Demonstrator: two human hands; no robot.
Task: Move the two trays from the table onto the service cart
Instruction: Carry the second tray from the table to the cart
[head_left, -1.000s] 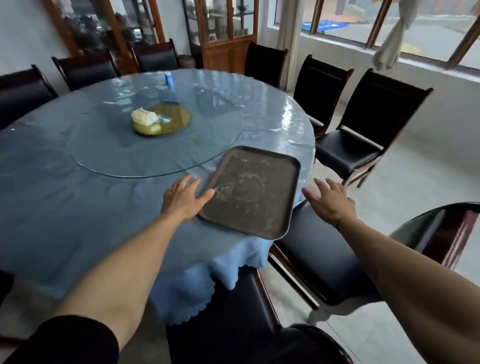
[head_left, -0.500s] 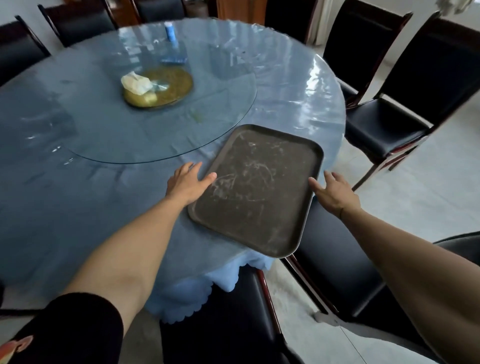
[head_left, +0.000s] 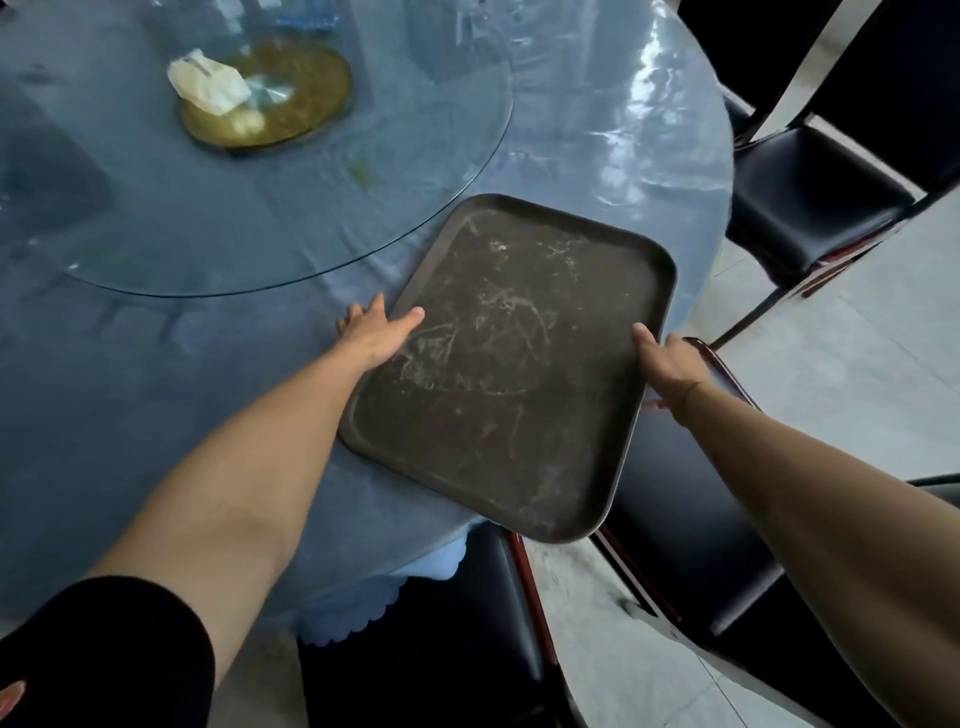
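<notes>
One dark brown tray (head_left: 509, 374), scratched and with nothing on it, lies at the near right edge of the round table (head_left: 156, 389); its near corner juts past the table edge. My left hand (head_left: 376, 332) grips the tray's left rim, thumb on top and fingers curled at the edge. My right hand (head_left: 670, 364) holds the right rim, thumb on top, fingers hidden underneath. No second tray and no service cart are in view.
A glass turntable (head_left: 363, 171) covers the table's middle, carrying a yellow dish (head_left: 291, 88) and a white tissue packet (head_left: 208, 85). Black chairs stand close by: one at the right (head_left: 810, 197), one under the tray's corner (head_left: 675, 519), one tucked in front (head_left: 415, 649).
The view has dropped and come closer to the table. My right hand moved left from beside the tray onto its right rim. My left thumb slid further onto the tray.
</notes>
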